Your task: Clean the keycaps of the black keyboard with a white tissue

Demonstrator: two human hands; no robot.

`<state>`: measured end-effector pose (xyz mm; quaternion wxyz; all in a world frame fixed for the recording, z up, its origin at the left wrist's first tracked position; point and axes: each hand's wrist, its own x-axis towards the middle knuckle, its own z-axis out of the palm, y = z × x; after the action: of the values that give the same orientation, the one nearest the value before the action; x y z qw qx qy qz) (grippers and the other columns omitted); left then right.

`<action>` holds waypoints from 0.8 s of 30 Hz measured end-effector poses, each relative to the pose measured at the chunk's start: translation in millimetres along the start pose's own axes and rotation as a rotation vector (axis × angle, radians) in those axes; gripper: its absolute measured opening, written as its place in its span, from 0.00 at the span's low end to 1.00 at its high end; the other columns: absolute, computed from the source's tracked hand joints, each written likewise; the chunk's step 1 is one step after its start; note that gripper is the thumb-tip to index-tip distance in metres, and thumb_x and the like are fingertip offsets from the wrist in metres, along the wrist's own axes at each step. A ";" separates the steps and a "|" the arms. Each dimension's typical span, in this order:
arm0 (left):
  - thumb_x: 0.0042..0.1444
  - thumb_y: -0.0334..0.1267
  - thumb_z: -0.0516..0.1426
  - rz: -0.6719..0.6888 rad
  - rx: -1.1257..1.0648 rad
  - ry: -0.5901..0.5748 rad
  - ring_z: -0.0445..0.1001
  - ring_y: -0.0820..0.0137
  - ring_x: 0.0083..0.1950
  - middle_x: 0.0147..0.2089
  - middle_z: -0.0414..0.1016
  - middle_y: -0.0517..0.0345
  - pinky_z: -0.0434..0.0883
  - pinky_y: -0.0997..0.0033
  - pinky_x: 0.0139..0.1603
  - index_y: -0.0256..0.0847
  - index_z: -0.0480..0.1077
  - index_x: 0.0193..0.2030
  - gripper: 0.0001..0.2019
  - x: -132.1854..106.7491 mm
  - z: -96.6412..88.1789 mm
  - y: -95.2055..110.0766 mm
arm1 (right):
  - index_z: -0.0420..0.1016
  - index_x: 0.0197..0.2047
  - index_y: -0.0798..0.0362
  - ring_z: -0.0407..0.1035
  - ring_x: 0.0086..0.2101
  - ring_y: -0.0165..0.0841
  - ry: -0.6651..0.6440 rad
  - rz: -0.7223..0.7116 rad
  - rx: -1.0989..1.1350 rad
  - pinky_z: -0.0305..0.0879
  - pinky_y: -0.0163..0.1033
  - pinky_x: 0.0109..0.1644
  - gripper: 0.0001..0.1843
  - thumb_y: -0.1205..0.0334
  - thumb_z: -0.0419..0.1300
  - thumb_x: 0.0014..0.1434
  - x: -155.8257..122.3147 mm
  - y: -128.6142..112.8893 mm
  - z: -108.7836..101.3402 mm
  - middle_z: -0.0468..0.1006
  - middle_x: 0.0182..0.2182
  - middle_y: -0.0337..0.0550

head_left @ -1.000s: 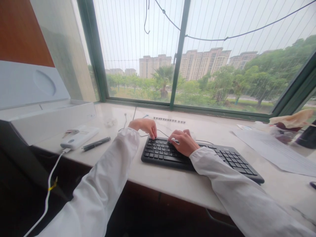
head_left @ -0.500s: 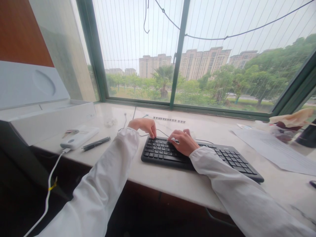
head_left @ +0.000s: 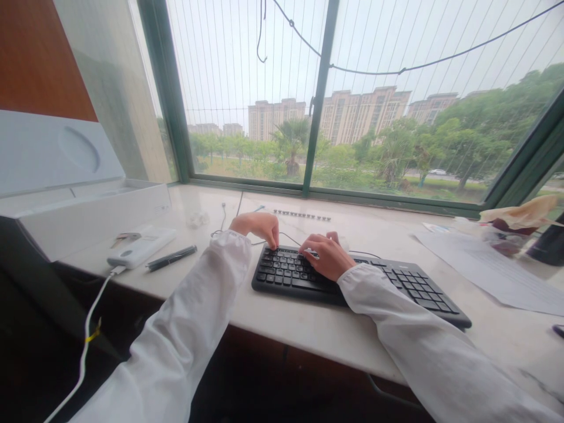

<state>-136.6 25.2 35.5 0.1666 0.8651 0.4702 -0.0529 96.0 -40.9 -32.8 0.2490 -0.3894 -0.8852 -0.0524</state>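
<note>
A black keyboard (head_left: pixel 308 283) lies on the white tabletop, with my two hands over its back edge. My left hand (head_left: pixel 259 226) bends down from the left, its fingertips pinched together at the back-left key row. Whatever is between those fingertips is hidden or too small to make out. My right hand (head_left: pixel 325 255) rests across the middle keys, fingers bent and apart, thumb beneath, with nothing visible held. Behind the keyboard, several small dark pieces that look like keycaps (head_left: pixel 302 215) stand in a neat line.
At left are an open white box (head_left: pixel 94 214), a black pen (head_left: pixel 171 258) and a white device (head_left: pixel 143 245) with a cable (head_left: pixel 90 320). Paper sheets (head_left: pixel 489 267) lie at right, beside a dark cylinder (head_left: pixel 546 244). A green-framed window (head_left: pixel 308 147) rises behind the table.
Both hands stay in nearly the same places. My left wrist and sleeve have shifted very slightly; the keyboard and the line of small pieces have not moved.
</note>
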 end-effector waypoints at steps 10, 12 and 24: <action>0.38 0.41 0.66 0.012 0.012 0.027 0.75 0.69 0.36 0.35 0.82 0.59 0.66 0.74 0.34 0.45 0.82 0.34 0.13 -2.0 -0.9 4.1 | 0.78 0.37 0.48 0.71 0.39 0.35 -0.006 -0.001 -0.008 0.46 0.47 0.51 0.09 0.66 0.56 0.63 1.2 -3.3 -2.6 0.79 0.38 0.42; 0.38 0.41 0.66 0.012 0.006 0.029 0.75 0.69 0.36 0.36 0.82 0.59 0.66 0.74 0.34 0.45 0.82 0.34 0.13 -2.4 -1.2 4.2 | 0.78 0.37 0.48 0.72 0.39 0.34 -0.007 0.003 -0.009 0.46 0.47 0.51 0.09 0.66 0.56 0.63 1.2 -3.8 -2.9 0.79 0.38 0.42; 0.37 0.41 0.66 0.009 0.002 0.029 0.75 0.69 0.36 0.35 0.82 0.59 0.66 0.74 0.33 0.45 0.82 0.34 0.13 -1.4 0.2 5.2 | 0.78 0.37 0.48 0.71 0.39 0.34 -0.009 0.000 -0.010 0.46 0.47 0.51 0.09 0.65 0.56 0.63 1.4 -3.1 -1.0 0.79 0.38 0.41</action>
<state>-133.0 21.4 36.9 0.1590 0.8681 0.4686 -0.0399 93.3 -42.5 -30.9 0.2430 -0.3910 -0.8860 -0.0550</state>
